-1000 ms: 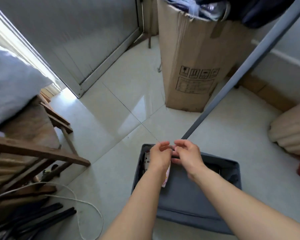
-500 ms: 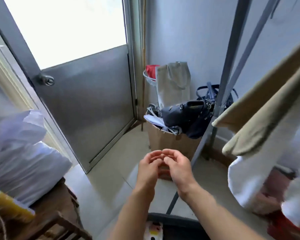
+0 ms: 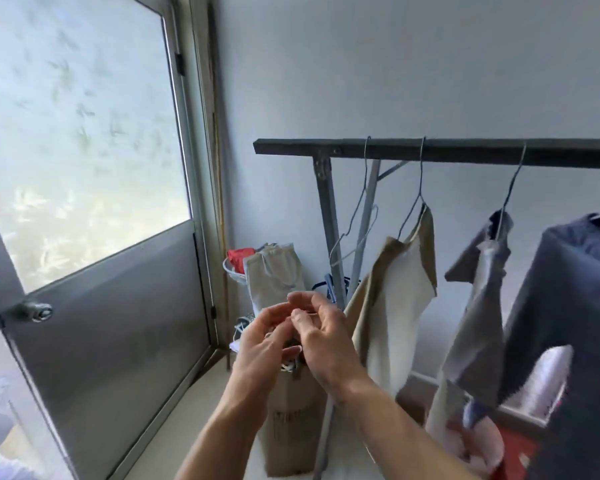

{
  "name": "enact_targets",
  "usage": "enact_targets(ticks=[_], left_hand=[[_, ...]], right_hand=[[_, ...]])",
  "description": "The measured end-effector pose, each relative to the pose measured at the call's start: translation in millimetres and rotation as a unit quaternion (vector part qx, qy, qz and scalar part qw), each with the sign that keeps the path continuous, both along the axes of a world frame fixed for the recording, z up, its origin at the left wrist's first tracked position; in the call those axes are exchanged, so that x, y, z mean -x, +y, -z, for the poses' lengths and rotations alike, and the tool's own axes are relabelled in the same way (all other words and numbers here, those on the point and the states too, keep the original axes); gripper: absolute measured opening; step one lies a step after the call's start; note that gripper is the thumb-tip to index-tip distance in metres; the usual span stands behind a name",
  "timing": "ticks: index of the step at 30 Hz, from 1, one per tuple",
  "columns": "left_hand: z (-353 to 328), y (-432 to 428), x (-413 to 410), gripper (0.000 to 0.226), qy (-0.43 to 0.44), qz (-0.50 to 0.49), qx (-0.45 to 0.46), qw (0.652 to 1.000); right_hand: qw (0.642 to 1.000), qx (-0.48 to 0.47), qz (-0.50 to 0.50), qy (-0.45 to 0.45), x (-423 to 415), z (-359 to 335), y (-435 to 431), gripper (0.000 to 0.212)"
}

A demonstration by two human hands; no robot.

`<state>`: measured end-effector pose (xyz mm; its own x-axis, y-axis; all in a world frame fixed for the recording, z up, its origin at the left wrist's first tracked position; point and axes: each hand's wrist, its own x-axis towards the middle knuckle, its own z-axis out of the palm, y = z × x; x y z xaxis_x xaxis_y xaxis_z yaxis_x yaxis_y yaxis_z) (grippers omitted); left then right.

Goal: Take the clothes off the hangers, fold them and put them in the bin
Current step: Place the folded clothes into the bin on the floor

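Pale wall [image 3: 395,64] fills the background, and a metal door [image 3: 111,341] with a frosted pane stands to my left. A dark rail [image 3: 430,152] crosses the right half of the view.

An empty wire hanger [image 3: 355,233] hangs nearest the rail's left end. Beside it a tan-and-cream top [image 3: 395,306] hangs on its own hanger, then a grey shirt [image 3: 478,306]. A navy garment [image 3: 568,323] hangs at the right edge. All three pieces are on their hangers, none folded.

Both my arms are raised in front of me, below the rail and just left of the tan-and-cream top. My left hand [image 3: 262,348] and right hand [image 3: 326,344] meet at the fingertips. The fingers are loosely curled, and I can see nothing gripped in either hand, though the frame is blurred there. My right hand overlaps the edge of the top, and I cannot tell whether it touches the cloth.

Behind my hands a cardboard box [image 3: 291,427] stands on the floor in the corner, with a tote [image 3: 274,275] sticking up from it.
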<state>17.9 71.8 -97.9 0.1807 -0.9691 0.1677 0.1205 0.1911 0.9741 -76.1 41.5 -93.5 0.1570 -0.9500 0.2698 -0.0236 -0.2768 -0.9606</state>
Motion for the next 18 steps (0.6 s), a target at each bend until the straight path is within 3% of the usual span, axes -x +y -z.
enact_targets(ticks=[4, 9, 13, 14, 16, 18], left_hand=[[-29.4, -5.0, 24.0, 0.017, -0.001, 0.020, 0.025, 0.999], [-45.0, -21.8, 49.3, 0.023, -0.082, 0.023, 0.042, 0.995], [-55.2, -34.3, 68.1, 0.034, -0.130, 0.053, 0.041, 0.989], [-57.1, -37.5, 71.3, 0.035, -0.135, 0.062, 0.036, 0.988], [-60.6, -41.9, 75.9, 0.036, -0.139, 0.078, 0.019, 0.987], [-62.5, -45.5, 78.6, 0.042, -0.142, 0.092, 0.000, 0.986]], right_hand=[[0.995, 0.068, 0.069, 0.012, 20.0, -37.1, 4.5, 0.021], [0.957, 0.157, 0.243, 0.024, 63.4, -79.2, -10.4, 0.013], [0.922, 0.091, 0.368, 0.081, 96.5, -98.3, -50.2, 0.028], [0.923, 0.059, 0.365, 0.104, 101.2, -99.4, -61.2, 0.029], [0.928, 0.017, 0.344, 0.144, 105.2, -97.8, -79.9, 0.008], [0.935, -0.008, 0.319, 0.157, 103.1, -96.4, -90.9, 0.017]])
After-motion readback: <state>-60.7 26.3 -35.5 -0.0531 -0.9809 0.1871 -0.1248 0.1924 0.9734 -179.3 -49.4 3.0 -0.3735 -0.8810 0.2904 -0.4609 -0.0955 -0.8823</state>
